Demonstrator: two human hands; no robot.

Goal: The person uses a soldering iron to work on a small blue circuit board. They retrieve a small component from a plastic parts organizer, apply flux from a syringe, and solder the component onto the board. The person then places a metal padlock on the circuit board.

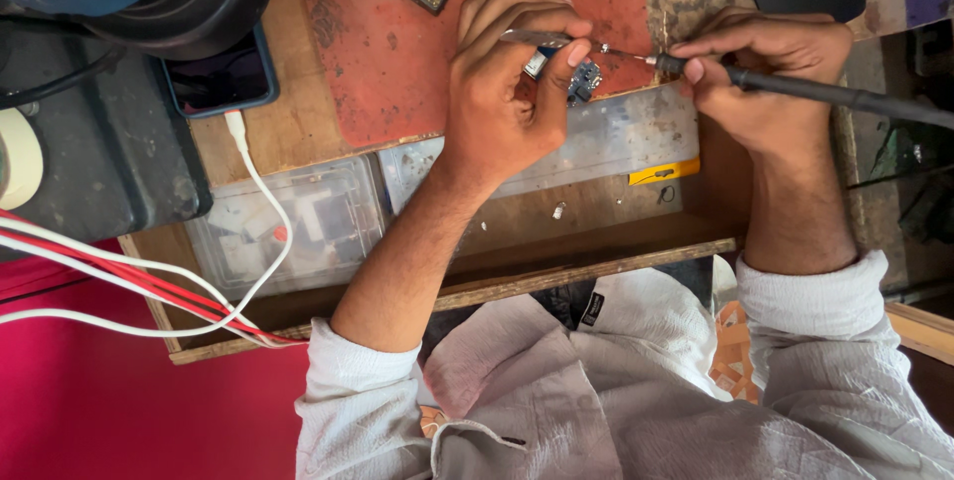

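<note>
Metal tweezers [532,38] w/ black iron [795,87].

Left hand [502,92] with fingers curled in a pinch, right hand [765,68] closed in a pen-like grip, forearms extended forward

The wooden counter [298,127] carries a worn red mat [397,33], two clear plastic boxes [298,222], a dark phone [224,78] and a small circuit board [584,80].
</note>
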